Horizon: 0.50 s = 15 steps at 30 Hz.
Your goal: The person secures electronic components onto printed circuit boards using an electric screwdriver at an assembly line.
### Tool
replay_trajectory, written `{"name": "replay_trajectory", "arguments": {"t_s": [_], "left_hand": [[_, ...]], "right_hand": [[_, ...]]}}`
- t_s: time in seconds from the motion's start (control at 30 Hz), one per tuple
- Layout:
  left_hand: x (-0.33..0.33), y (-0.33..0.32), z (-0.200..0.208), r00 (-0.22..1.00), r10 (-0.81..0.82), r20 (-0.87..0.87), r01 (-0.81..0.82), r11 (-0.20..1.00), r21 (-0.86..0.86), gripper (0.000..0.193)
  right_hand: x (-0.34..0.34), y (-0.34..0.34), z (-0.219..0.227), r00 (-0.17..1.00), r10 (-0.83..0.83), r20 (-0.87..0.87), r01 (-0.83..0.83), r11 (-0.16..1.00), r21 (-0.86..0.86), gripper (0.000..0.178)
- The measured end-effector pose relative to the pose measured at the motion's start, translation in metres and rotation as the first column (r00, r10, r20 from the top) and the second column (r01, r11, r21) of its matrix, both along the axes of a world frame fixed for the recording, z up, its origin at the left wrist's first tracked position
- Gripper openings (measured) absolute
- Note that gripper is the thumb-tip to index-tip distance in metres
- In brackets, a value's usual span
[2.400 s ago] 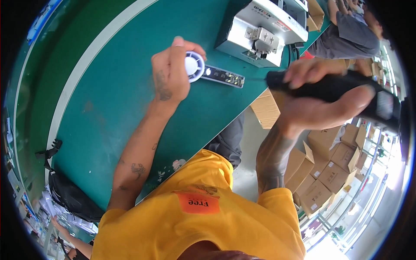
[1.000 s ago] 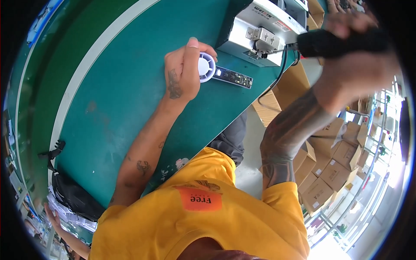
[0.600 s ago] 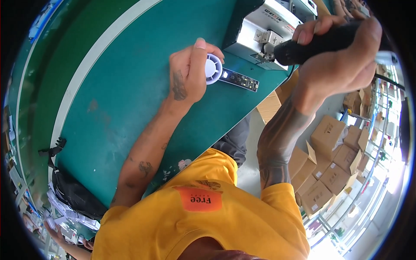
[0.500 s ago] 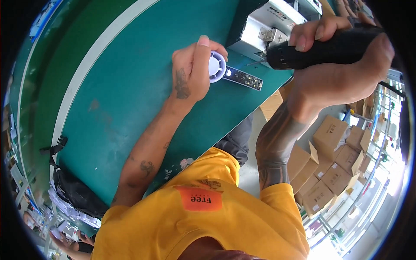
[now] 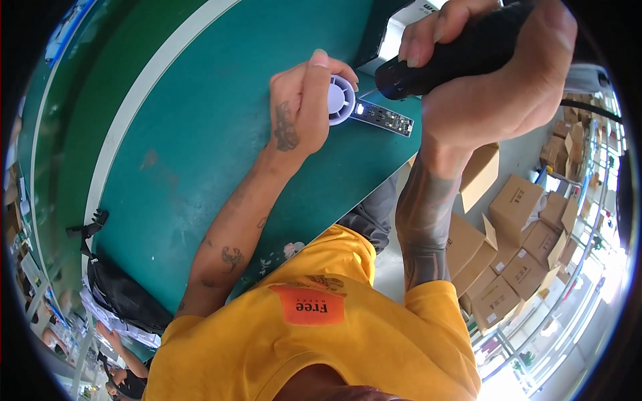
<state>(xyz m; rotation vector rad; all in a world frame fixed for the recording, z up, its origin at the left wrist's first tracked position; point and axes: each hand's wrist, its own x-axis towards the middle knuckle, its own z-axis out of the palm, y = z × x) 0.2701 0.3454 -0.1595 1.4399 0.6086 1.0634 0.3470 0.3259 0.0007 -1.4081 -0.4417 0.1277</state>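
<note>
A small lavender handheld fan (image 5: pixel 341 100) is gripped by its round head in my left hand (image 5: pixel 298 107), thumb along the near side. Its narrow handle points right and lies open, showing a circuit board (image 5: pixel 386 120) with small parts on it. My right hand (image 5: pixel 491 100) is wrapped round a black electric screwdriver (image 5: pixel 461 52). The thin bit slants down to the board's end beside the fan head; whether it touches a screw is too small to tell.
A black and white machine (image 5: pixel 389 47) stands at the far side of the green table (image 5: pixel 180 127), partly behind the screwdriver. A black bag (image 5: pixel 124 294) lies at the left edge. Cardboard boxes (image 5: pixel 521 274) are stacked on the floor to the right. Another person (image 5: pixel 127 374) is at lower left.
My right hand has brought the screwdriver left, from beside the machine to the fan's board. The left hand and fan have shifted very slightly right.
</note>
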Motion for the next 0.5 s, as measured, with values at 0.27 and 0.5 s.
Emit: {"name": "replay_trajectory", "arguments": {"t_s": [0.27,0.5], "left_hand": [[0.003,-0.001,0.002,1.000,0.020,-0.018,-0.020,1.000,0.021,0.049],[-0.001,0.000,0.004,0.999,0.024,-0.030,-0.024,1.000,0.015,0.049]], "right_hand": [[0.003,-0.008,-0.022,0.995,-0.025,0.099,0.022,0.999,0.033,0.057],[-0.003,-0.007,-0.016,0.998,0.006,0.059,-0.010,0.998,0.068,0.057]]}}
